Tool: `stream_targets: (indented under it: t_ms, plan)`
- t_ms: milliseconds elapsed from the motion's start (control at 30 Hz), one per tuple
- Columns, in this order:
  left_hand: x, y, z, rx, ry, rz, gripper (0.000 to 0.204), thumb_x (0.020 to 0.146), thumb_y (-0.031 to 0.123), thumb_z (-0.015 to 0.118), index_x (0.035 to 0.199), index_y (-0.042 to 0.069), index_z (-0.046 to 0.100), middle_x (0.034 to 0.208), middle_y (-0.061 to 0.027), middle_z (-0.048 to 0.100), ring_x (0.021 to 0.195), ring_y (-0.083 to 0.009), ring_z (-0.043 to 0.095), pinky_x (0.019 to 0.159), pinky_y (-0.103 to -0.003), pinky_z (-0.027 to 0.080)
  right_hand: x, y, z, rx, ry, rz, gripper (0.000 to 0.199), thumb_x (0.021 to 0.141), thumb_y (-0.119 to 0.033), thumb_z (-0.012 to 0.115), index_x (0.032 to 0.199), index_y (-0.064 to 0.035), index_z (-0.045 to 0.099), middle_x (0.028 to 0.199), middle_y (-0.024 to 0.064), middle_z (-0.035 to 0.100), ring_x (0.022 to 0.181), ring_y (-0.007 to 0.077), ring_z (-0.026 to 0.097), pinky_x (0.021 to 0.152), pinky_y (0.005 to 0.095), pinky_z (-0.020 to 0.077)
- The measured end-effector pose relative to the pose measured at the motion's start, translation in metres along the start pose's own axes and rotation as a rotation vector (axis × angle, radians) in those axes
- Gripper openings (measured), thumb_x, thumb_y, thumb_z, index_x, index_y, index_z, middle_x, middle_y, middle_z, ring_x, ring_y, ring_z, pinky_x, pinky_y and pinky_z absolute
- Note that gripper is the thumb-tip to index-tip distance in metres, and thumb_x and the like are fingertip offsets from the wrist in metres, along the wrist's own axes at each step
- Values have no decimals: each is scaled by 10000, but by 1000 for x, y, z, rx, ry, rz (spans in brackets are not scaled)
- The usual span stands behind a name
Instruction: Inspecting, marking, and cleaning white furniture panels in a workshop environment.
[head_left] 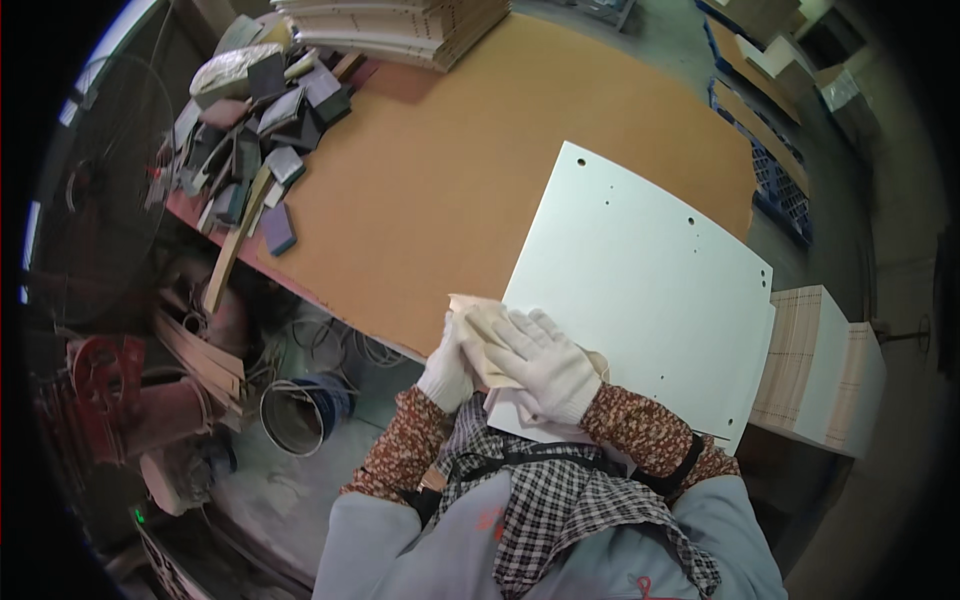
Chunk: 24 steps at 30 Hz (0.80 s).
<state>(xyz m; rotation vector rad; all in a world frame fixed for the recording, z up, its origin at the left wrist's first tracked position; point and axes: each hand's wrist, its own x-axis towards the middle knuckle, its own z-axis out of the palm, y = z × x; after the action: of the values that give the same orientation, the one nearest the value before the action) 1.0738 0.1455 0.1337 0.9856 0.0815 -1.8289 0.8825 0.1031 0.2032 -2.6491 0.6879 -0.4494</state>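
So nearest thing at the bottom of the frame: both gloved hands are together around a crumpled beige sheet [480, 335], cloth or paper, can't tell. The right hand [548, 365] is laid flat over its right part, fingers straight and angled to the upper left; the left hand [446, 372] is up against its left side, but I can't tell if those fingers actually grip.

Main relation: the white panel [640, 290] lies flat, stretching from the hands toward the upper right of the frame. Looks a bit longer top to bottom, leaning right at the top, though the lens bends everything. Right hand is the nearer one, over the lower left corner area; left hand is out past the left edge.

Under it is the brown tabletop [420, 210]. Lower left, on the floor, there's a blue bucket [334, 398], mouth facing us, contents too dark to make out. Right edge: a stack of panels [800, 370]. Upper left: a messy heap of blocks [265, 125], no container. Farthest, upper right: blue pallets [782, 195] with boards on them.
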Motion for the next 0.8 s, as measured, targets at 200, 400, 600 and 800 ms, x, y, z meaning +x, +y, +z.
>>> stream_targets:
  t_ms: [200, 400, 600, 800]
  plan:
    - [20, 2, 7, 961, -223, 370, 574, 1126, 368, 333, 1537, -27, 401, 1540, -199, 494, 1445, -304, 460, 1151, -388, 423, -35, 125, -76, 12, 380, 637, 628, 875, -209, 637, 1466, -54, 491, 1480, 225, 501, 1358, 434, 461, 1177, 467, 367]
    - [12, 3, 49, 1378, 113, 366, 646, 1039, 437, 516, 1614, 198, 344, 1293, -296, 662, 1220, -458, 632, 1066, -488, 473, -29, 196, -66, -288, 215, 864, 529, 909, -214, 610, 1402, -43, 521, 1365, 226, 529, 1245, 424, 490, 1069, 531, 411]
    - [14, 5, 44, 1366, 78, 348, 616, 1044, 409, 521, 1595, 174, 378, 1258, -294, 679, 1191, -455, 650, 1047, -476, 490, 69, 150, -18, -247, 162, 416, 699, 896, -234, 639, 1522, -27, 411, 1501, 288, 451, 1377, 471, 423, 1201, 521, 298]
    - [8, 11, 41, 1322, 92, 367, 590, 1045, 373, 536, 1585, 181, 398, 1261, -291, 678, 1200, -438, 655, 1053, -464, 495, 66, 200, -65, -296, 232, 883, 516, 916, -214, 599, 1382, -30, 476, 1262, 232, 566, 1141, 391, 546, 1023, 514, 399]
